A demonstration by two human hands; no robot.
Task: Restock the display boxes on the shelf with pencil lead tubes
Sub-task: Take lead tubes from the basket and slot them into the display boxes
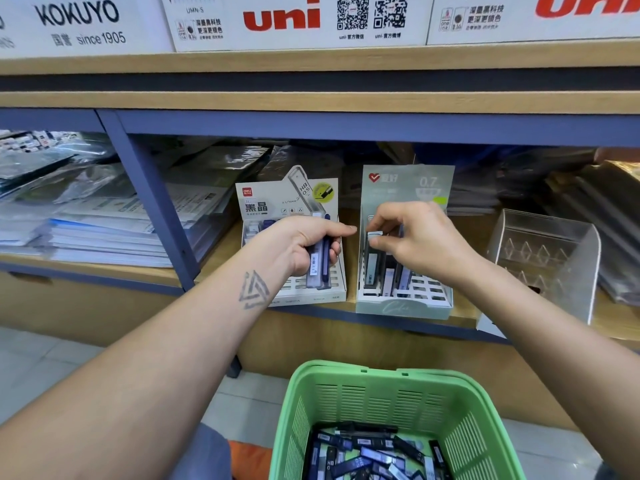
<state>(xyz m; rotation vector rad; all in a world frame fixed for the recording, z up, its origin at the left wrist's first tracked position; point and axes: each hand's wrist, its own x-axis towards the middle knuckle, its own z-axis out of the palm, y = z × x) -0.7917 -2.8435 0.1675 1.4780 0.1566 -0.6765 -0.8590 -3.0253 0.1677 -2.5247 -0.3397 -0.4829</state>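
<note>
Two display boxes stand on the wooden shelf: a white 0.5 box on the left and a pale green 0.7 box on the right. My left hand hovers over the white box, closed around a few dark blue lead tubes. My right hand pinches the white cap of a dark lead tube standing in the left slots of the green box, beside a few other tubes. A green plastic basket below holds several loose lead tubes.
A clear acrylic stand sits right of the green box. Stacks of paper and plastic-wrapped folders fill the shelf bay to the left and behind the boxes. A blue shelf post divides the bays. Branded white cartons line the shelf above.
</note>
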